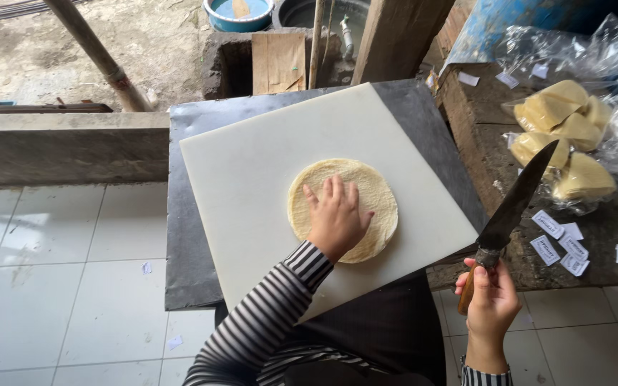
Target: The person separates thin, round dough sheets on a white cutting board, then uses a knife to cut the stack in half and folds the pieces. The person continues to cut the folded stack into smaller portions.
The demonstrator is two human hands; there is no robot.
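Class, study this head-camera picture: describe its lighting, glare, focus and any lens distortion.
Head view: soft, even daylight; glare on the clear plastic bags; the floor tiles shine faintly; the flatbread stack and knife are sharp; tile lines bow slightly near the edges.

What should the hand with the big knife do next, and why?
Probably bring the knife over to the round flatbread and lower its edge onto it. The right hand holds the knife up, off to the side of the white cutting board, while the left hand already presses flat on the flatbread, steadying it.
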